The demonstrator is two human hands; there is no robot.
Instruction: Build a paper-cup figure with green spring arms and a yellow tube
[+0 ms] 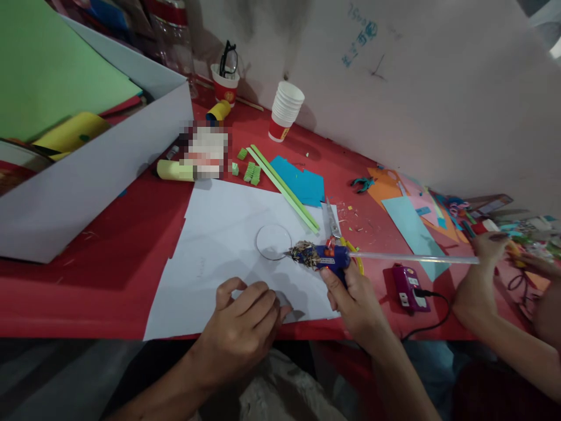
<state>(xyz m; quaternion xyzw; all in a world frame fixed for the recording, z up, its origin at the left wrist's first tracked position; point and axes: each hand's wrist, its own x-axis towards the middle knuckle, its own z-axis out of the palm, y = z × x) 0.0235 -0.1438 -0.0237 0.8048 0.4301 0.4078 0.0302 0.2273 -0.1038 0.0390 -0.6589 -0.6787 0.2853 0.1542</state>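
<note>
My right hand (357,298) is wrapped around the handle of a blue hot glue gun (333,257). A long clear glue stick (412,257) runs out of the gun's back end. Brown, clumpy residue covers the front of the gun, and its tip meets or hovers at the right side of a thin round outline (256,241) on a white paper sheet (210,234); contact I cannot tell. Low over the sheet's near edge, my left hand (248,321) has its fingers curled in, with nothing visible in them. Scissors (333,219) with yellow handles lie partly behind the gun.
Green strips (284,190) and blue paper (302,181) lie beyond the sheet. Stacked paper cups (286,111) stand near the wall. A white box (109,158) fills the left. A purple power box (409,286) with a cord sits right, beside another person's arm (477,292).
</note>
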